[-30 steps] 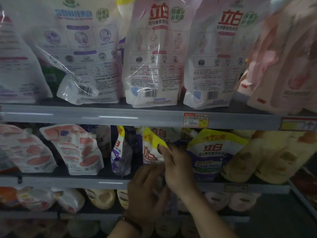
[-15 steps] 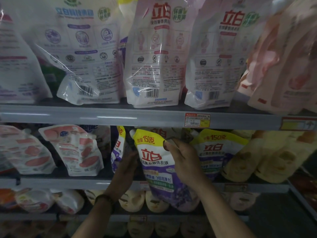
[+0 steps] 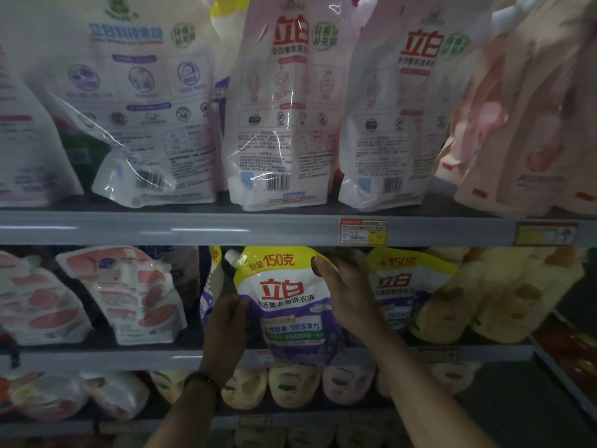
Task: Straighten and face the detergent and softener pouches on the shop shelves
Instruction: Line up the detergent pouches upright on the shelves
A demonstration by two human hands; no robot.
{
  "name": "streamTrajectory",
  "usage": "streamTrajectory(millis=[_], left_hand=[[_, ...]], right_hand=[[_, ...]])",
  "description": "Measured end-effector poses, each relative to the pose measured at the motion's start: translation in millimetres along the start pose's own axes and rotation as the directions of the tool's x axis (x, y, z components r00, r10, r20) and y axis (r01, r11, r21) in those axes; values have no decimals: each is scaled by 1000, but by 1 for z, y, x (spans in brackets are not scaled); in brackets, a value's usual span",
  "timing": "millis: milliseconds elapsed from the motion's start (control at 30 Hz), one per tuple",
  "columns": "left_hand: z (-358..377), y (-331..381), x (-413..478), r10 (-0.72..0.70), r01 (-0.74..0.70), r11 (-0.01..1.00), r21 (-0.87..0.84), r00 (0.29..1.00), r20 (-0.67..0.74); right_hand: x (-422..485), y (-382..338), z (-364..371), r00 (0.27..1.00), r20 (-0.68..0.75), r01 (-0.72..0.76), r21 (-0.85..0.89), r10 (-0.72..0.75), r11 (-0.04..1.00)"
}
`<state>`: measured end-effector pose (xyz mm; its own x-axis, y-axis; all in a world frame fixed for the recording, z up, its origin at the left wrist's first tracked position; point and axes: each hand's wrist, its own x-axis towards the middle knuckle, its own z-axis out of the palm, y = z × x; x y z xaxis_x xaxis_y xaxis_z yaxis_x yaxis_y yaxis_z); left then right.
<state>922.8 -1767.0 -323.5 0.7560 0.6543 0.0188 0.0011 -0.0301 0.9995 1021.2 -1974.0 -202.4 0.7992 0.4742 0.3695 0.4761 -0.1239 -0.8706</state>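
A soft purple-and-yellow pouch [image 3: 287, 305] is being held upright at the front of the middle shelf [image 3: 97, 354], printed face out, its lower end hanging in front of the shelf's rail. Its left edge is being gripped by the left hand [image 3: 226, 328], fingers curled at the seam. Its upper right corner is being pinched by the right hand [image 3: 345, 299], thumb laid across the yellow band. A white spout cap [image 3: 231, 255] is showing at its top left corner. The film is glossy and opaque, so the contents are being hidden, though the body is bulging.

Just to its right, a matching pouch [image 3: 407, 286] is being kept upright, touched by the back of the right hand, and plump yellow pouches [image 3: 452, 305] are slumping beyond it. To the left, crinkled white pouches with red blotches [image 3: 129, 295] are leaning backwards. On the upper shelf [image 3: 161, 227], tall pink-white pouches [image 3: 287, 108] are being shown back-side out, barcodes low, under shiny creased wrap. A red price tag [image 3: 363, 232] is being carried on that shelf's rail.
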Motion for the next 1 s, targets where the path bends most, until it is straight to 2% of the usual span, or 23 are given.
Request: streamTrajectory(millis=[67, 233, 433, 533, 700, 867, 1000], left_hand=[[3, 1, 0, 32, -31, 999, 32, 999, -43], [14, 17, -2, -6, 12, 999, 51, 993, -115], [22, 28, -4, 112, -90, 985, 148, 982, -151], [26, 31, -4, 112, -90, 986, 140, 981, -159], [26, 23, 2, 89, -66, 985, 157, 986, -144], [28, 11, 1, 72, -54, 990, 129, 987, -146], [28, 12, 1, 90, -76, 989, 123, 989, -116]], right_hand=[[5, 4, -1, 1000, -5, -20, -31, 20, 999], [13, 5, -3, 997, -56, -63, -88, 59, 994], [19, 12, -4, 983, -136, -131, -75, 120, 989], [19, 12, -3, 966, -171, -205, -40, 195, 978], [24, 18, -4, 950, -152, -283, -62, 271, 957], [26, 23, -7, 967, -72, -256, -243, 245, 936], [28, 23, -9, 969, -46, -244, -308, 242, 919]])
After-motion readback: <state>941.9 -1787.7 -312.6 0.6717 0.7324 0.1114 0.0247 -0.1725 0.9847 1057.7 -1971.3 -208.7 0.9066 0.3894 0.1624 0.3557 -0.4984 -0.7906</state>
